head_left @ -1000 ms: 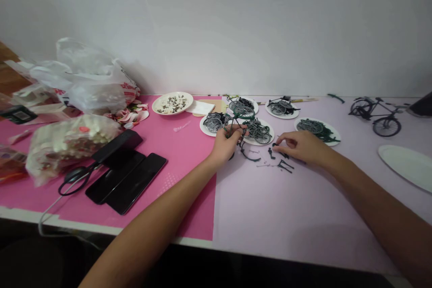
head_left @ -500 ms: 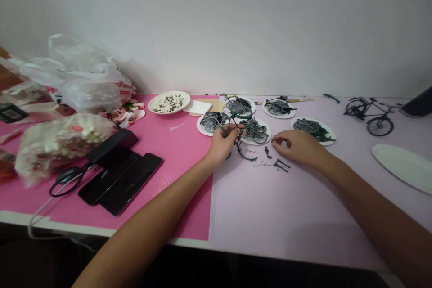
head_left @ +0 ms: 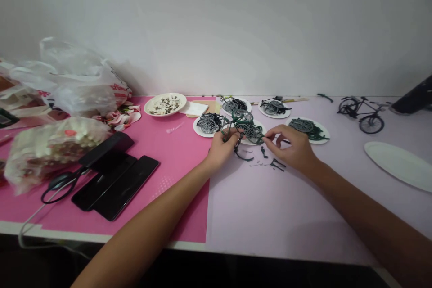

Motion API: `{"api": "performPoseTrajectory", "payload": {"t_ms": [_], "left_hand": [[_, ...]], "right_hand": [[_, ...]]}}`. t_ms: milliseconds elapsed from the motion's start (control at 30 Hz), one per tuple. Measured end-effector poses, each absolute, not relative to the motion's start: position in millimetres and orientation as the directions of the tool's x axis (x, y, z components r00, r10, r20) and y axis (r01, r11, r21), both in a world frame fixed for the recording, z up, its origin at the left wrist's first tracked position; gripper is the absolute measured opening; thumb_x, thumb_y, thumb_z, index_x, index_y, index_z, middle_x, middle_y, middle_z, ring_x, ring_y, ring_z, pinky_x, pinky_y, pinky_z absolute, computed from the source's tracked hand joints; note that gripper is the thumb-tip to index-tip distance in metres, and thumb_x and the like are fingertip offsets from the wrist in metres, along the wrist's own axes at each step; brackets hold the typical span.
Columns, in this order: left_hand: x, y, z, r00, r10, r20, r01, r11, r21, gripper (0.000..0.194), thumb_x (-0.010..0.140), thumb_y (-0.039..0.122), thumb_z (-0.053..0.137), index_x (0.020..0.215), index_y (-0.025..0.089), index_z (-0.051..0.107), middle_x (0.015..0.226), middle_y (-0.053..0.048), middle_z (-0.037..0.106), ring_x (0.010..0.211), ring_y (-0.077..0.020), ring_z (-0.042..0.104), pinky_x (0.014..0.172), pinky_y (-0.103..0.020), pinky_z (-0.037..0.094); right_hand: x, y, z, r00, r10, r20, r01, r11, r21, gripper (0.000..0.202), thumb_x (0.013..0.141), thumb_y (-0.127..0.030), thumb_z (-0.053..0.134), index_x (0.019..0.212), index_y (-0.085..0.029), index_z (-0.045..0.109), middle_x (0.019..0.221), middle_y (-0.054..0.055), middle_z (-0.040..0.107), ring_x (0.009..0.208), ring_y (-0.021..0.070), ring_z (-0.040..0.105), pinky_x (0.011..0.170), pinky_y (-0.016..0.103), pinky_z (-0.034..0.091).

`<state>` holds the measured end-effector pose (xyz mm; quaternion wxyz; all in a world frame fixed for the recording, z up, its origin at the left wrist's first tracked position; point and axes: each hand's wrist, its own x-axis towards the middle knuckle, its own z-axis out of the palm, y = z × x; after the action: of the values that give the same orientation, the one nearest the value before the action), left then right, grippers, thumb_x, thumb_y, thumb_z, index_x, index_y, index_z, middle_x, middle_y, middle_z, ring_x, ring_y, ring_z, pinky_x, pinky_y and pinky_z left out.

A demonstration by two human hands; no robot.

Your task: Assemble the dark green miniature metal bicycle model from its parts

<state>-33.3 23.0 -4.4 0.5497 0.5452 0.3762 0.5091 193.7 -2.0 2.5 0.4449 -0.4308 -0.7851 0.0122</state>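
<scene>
My left hand (head_left: 223, 146) is closed on a dark bicycle frame (head_left: 239, 141), whose curved part hangs below the fingers. Just right of it, my right hand (head_left: 286, 144) has its thumb and index finger pinched beside the middle plate's rim; whatever is between the fingertips is too small to name. Behind the hands, a white plate (head_left: 262, 125) bears grey wheels and green parts. Loose small parts (head_left: 264, 152) and a dark forked piece (head_left: 278, 165) lie on the pale sheet in front of the hands.
Other plates of wheels and parts, such as the right one (head_left: 326, 134), stand around. An assembled toy bicycle (head_left: 362, 114) and an oval dish (head_left: 398, 164) are at right. Left are a bowl of pieces (head_left: 165, 105), a black phone (head_left: 126, 187), a black stand (head_left: 108, 148) and plastic bags (head_left: 77, 85).
My right hand has moved left, closer to my left hand, and its fingertips now pinch at the plate's edge. The whole view has shifted slightly. My left hand still holds the frame.
</scene>
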Motion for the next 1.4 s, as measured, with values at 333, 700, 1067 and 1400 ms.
{"api": "performPoseTrajectory", "payload": {"t_ms": [333, 700, 1067, 1400], "left_hand": [[-31, 18, -2, 0.312, 0.934, 0.173, -0.133, -0.137, 0.982, 0.018, 0.089, 0.033, 0.068, 0.082, 0.016, 0.066, 0.100, -0.009, 0.074, 0.093, -0.0197, 0.067, 0.086, -0.031, 0.050], [-29, 9, 3, 0.412, 0.880, 0.238, -0.051, -0.238, 0.970, 0.027, 0.091, 0.038, 0.064, 0.072, 0.018, 0.058, 0.082, -0.004, 0.065, 0.081, -0.0173, 0.055, 0.081, -0.031, 0.046], [-26, 5, 3, 0.399, 0.894, 0.205, -0.117, -0.173, 0.978, 0.018, 0.090, 0.028, 0.066, 0.104, 0.017, 0.069, 0.080, -0.001, 0.063, 0.078, -0.0153, 0.058, 0.077, -0.028, 0.047], [-27, 6, 5, 0.401, 0.905, 0.141, -0.189, -0.069, 0.979, 0.030, 0.084, 0.038, 0.077, 0.101, 0.017, 0.064, 0.078, -0.001, 0.067, 0.076, -0.0171, 0.066, 0.076, -0.030, 0.050]], "right_hand": [[171, -12, -6, -0.056, 0.828, 0.558, 0.463, 0.517, -0.720, 0.011, 0.090, -0.036, 0.076, 0.094, -0.026, 0.079, 0.087, 0.004, 0.077, 0.076, 0.0226, 0.071, 0.069, 0.037, 0.058], [164, -9, -17, -0.039, 0.768, 0.640, 0.439, 0.588, -0.679, 0.012, 0.092, -0.040, 0.075, 0.092, -0.028, 0.078, 0.094, 0.006, 0.071, 0.094, 0.0264, 0.064, 0.078, 0.043, 0.056], [165, -8, -18, -0.099, 0.726, 0.680, 0.502, 0.627, -0.596, 0.009, 0.093, -0.036, 0.073, 0.096, -0.029, 0.078, 0.086, 0.005, 0.068, 0.086, 0.0257, 0.062, 0.074, 0.041, 0.055], [165, -6, -19, -0.095, 0.744, 0.661, 0.505, 0.608, -0.612, 0.014, 0.094, -0.041, 0.072, 0.094, -0.027, 0.076, 0.090, 0.007, 0.071, 0.086, 0.0261, 0.065, 0.072, 0.041, 0.058]]}}
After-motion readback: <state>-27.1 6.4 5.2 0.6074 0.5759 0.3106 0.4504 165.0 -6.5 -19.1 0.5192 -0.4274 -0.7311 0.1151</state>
